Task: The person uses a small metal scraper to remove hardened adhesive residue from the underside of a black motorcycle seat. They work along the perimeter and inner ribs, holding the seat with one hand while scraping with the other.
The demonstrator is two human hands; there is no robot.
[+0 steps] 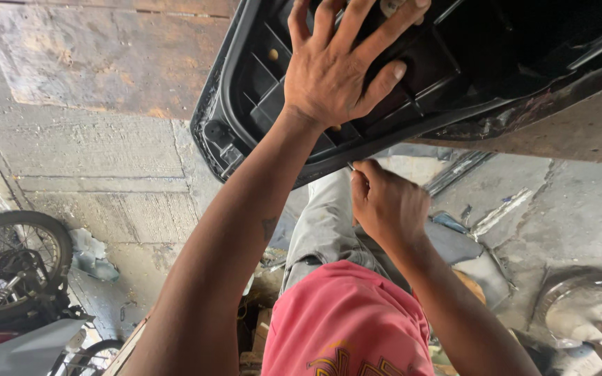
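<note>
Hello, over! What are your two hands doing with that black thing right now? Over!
Left hand spread flat on the black plastic seat base. Right hand fisted at its lower edge, grip contents hidden. Nothing blocking the hands.

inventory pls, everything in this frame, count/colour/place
black plastic seat base: 1, black, ribbed underside facing the camera, top centre to right
spoked wheel: 1, dark rim and tyre, lower left on the floor
grey panel: 1, grey, bottom left corner
round metal dish: 1, dull silver, lower right
concrete floor: 1, grey with rusty brown patches, left and middle
scrap strips: a few, pale grey, right of centre on the floor
pink shirt: 1, pink with yellow print, bottom centre
grey trousers: 1, grey, centre
left hand: 1, spread flat on the seat base
right hand: 1, closed at the seat base's lower edge; whatever it grips is hidden
</note>
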